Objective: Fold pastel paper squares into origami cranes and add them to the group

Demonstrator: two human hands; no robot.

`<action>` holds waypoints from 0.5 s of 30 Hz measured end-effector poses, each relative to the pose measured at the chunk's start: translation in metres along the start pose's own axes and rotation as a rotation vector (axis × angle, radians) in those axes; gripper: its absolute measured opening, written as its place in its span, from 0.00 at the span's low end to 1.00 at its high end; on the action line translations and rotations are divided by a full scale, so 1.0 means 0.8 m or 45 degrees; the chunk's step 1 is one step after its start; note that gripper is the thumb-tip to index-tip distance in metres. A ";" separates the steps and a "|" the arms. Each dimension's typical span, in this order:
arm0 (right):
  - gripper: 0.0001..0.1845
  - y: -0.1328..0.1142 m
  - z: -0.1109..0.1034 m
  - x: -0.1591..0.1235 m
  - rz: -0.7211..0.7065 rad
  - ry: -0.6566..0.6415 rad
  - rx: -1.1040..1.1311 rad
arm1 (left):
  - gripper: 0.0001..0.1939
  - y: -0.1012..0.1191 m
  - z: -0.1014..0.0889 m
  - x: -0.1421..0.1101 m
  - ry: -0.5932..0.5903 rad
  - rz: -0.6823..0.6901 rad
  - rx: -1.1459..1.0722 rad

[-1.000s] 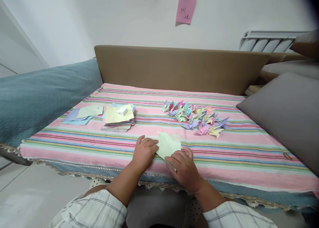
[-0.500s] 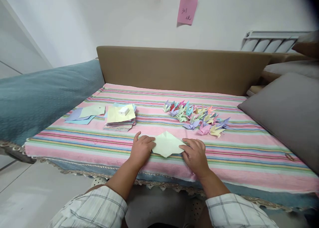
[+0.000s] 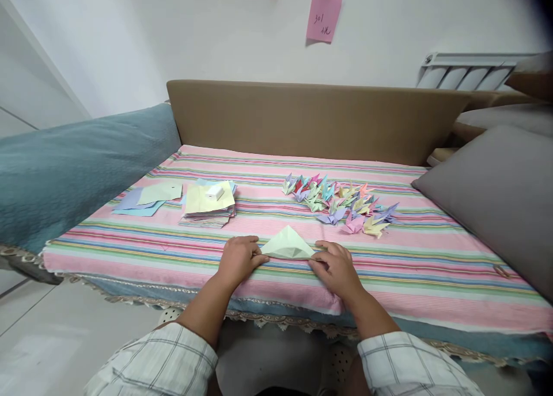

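A pale green sheet of origami paper (image 3: 288,243) lies near the front of the striped cloth, bent across its middle so that a triangle shows with its tip pointing away from me. My left hand (image 3: 238,259) pinches its left corner between thumb and fingers. At the opposite corner, my right hand (image 3: 336,263) grips the paper the same way. Beyond my right hand sits a group of folded paper cranes (image 3: 330,203) in many colours. A stack of square paper (image 3: 207,216), with a small white block (image 3: 214,192) on top, is beyond my left hand.
Loose blue, purple and green sheets (image 3: 140,203) lie left of the stack. The striped cloth (image 3: 263,171) covers the sofa seat. A grey cushion (image 3: 492,194) leans at the right, a blue armrest (image 3: 86,159) bounds the left, and a brown backrest (image 3: 302,119) stands behind.
The green paper was turned until its corners pointed left and right, then bent across the middle into a triangle. My right hand shifted from the near edge to the right corner.
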State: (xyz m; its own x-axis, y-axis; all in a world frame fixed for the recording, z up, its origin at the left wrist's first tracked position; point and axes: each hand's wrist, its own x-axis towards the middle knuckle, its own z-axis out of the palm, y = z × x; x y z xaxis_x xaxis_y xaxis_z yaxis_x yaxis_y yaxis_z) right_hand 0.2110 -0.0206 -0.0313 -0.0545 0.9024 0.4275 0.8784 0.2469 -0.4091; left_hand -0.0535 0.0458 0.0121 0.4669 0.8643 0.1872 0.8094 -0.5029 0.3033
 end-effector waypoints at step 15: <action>0.15 -0.004 0.011 0.012 0.337 0.012 -0.064 | 0.15 0.016 0.015 0.001 0.202 -0.148 0.229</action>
State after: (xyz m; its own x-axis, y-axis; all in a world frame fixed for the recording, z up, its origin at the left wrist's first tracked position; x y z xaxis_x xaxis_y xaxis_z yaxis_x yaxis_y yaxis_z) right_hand 0.2036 -0.0096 -0.0326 0.1842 0.9298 0.3188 0.8840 -0.0149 -0.4673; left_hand -0.0385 0.0400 0.0049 0.3165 0.8968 0.3091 0.9114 -0.3778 0.1629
